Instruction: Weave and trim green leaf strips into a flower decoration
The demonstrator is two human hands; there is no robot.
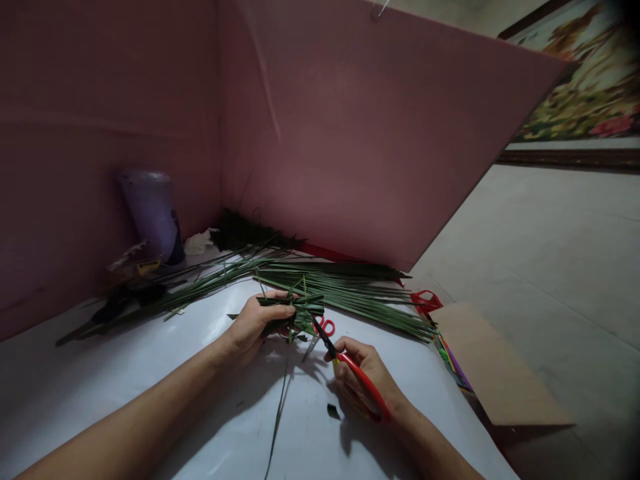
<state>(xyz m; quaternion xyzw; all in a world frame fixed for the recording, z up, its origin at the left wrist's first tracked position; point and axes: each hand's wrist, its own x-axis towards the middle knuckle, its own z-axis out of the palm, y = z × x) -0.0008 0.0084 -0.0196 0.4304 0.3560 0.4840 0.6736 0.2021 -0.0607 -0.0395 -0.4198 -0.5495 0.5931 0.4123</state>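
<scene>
1. Everything's looking kinda dim, left pink panel [110,80] is sinking into gloom.
2. Soft shadows are falling on the white table [240,420], which is catching some glare.
3. Framed picture [585,87] is looking blurry, top-right corner's going black.

A head camera looks forward-down over the tabletop [425,367]

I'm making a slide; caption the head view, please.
The left hand grips a green leaf bundle; the right hand points red-handled scissors at it.
</scene>
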